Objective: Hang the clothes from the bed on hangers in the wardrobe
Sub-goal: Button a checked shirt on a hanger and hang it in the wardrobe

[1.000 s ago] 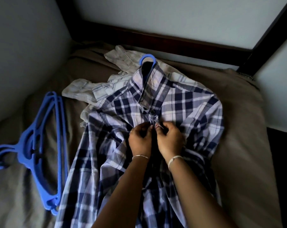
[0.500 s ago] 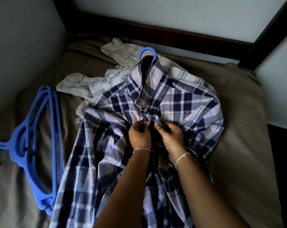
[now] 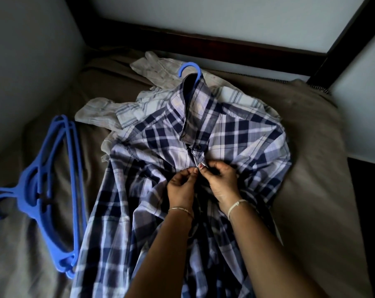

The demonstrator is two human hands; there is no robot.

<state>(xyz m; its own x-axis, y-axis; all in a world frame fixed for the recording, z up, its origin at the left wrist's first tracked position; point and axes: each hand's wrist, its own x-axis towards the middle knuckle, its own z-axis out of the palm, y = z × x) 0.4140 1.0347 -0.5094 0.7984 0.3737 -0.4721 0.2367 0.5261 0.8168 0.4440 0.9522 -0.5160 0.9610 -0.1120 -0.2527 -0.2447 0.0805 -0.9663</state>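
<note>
A navy and white plaid shirt point(image 3: 236, 134) lies face up on the bed point(image 3: 315, 168), with a blue hanger inside it. Only the hanger's hook point(image 3: 189, 69) shows, poking out of the collar. My left hand point(image 3: 181, 188) and my right hand point(image 3: 219, 181) meet at the shirt's front placket, just below the collar button. Both pinch the fabric edges together there. Under the plaid shirt lies a pale striped shirt point(image 3: 126, 108), spread toward the far left.
A stack of spare blue hangers point(image 3: 51, 190) rests on the brown sheet at the left. A dark wooden bed frame point(image 3: 225, 48) runs along the far side, with a dark post point(image 3: 341, 37) at the right. Walls close in left and behind.
My hands stay at the placket, fingers working slightly. The view has shifted a little, so the shirt and hangers sit lower and more to the right than a second ago.
</note>
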